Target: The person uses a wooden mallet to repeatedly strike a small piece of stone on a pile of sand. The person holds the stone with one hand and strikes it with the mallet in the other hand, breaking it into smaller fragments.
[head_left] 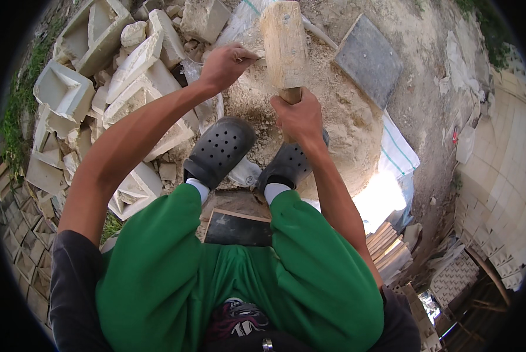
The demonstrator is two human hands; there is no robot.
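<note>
My right hand [300,117] is wrapped round the short handle of a wooden mallet [283,44]. The mallet's pale, blocky head stands above the fist, over a mound of crumbled, sandy material [348,126]. To the left of the mallet head, my left hand [225,66] is closed in a pinch. What its fingertips hold is too small to name, and the mallet head partly hides that spot. Under both hands lies the crumbly mound, with a white woven sheet [399,146] showing at its right edge.
Broken white moulded blocks [66,91] are heaped on the left. A flat grey board [370,60] lies at the far right of the mound. My feet in dark clogs [221,149] stand close below the hands. Stacked wooden strips [386,246] are at lower right.
</note>
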